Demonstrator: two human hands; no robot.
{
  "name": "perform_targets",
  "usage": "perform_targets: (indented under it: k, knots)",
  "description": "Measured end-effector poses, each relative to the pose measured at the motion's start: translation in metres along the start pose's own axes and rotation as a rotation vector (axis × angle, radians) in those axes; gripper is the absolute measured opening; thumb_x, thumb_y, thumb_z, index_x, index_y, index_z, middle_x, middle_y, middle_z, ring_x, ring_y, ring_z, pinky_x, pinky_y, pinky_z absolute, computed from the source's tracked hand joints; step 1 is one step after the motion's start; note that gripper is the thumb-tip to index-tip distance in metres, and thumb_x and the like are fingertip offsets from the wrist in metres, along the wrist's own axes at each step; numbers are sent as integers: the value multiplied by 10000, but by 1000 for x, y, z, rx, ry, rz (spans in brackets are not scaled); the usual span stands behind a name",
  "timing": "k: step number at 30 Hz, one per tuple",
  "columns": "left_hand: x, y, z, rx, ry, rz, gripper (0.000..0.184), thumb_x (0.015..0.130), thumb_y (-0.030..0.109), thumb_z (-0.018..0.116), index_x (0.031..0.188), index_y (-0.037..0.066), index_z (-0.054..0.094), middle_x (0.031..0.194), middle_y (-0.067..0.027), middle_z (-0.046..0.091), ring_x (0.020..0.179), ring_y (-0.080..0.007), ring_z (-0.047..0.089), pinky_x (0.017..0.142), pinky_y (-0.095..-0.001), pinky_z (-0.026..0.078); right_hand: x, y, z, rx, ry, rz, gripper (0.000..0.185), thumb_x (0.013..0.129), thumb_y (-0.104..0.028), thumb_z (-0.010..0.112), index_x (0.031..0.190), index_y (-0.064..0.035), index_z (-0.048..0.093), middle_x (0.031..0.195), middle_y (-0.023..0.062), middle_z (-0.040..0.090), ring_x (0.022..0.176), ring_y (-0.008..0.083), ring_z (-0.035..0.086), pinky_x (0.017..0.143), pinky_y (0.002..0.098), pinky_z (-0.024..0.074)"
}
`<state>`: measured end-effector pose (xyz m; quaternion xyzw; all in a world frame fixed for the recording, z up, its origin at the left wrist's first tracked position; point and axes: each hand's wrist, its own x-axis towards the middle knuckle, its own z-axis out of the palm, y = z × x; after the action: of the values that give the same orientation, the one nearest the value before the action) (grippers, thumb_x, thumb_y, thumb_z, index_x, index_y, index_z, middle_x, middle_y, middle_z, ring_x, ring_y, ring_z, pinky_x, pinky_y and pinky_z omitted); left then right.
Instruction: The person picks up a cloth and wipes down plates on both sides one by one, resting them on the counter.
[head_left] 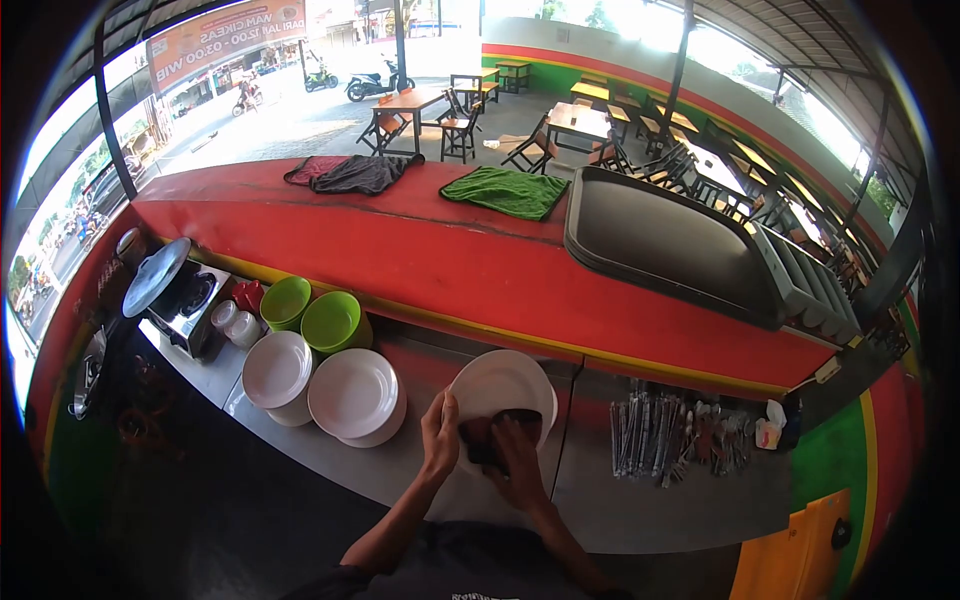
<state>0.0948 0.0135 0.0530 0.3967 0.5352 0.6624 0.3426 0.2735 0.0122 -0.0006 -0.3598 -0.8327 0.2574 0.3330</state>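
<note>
One round white plate [500, 372], just R of stacked white plates [353, 393]: L hand [438, 440] grips rim, R hand [518, 468] holds dark cloth [478, 442] against it; hard rubbing w/ one-sided grip could tip it.

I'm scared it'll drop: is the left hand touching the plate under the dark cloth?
Touching: the head view shows the left hand gripping the plate at its rim.

Strong daylight enters from the open street side, overexposing the pale paving [290, 115]; foreground dim, dark grey metal counter [640, 505] shaded, edges fisheye-curved with black vignetting.
</note>
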Motion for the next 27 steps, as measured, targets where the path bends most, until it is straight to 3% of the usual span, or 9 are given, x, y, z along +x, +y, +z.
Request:
perform_targets:
  k: [8,14,20,27]
  knots:
    - [-17,-17,7,22,-24,-138,498,1097,379,438,1337,-35,578,1185,-110,658,1118,-165,562,983,-301,436,7,-11,6,152,-96,-70,911,784,-164,772,1572,-107,319,1631,207,259,1518,433,210,1219,534,224]
    - [-17,-10,8,-15,-87,-124,499,1090,391,450,1313,-29,602,1139,-91,654,1058,-154,549,956,-298,436,14,-18,3,207,-112,-67,944,767,-143,759,1585,-97,289,1655,205,202,1534,437,147,1229,547,191]
    - [-17,-7,7,68,-183,-116,429,1090,356,471,1138,-30,649,890,4,583,862,-86,488,772,-255,426,24,-10,11,179,67,-79,912,769,-83,669,1593,-93,277,1673,229,114,1532,484,87,1233,557,152]
    - [-28,0,10,94,-191,-44,405,1099,334,467,998,-26,624,756,62,440,731,-44,384,624,-237,337,39,7,-4,-8,224,-25,862,790,-66,644,1583,-105,309,1676,224,110,1532,493,62,1230,572,120]
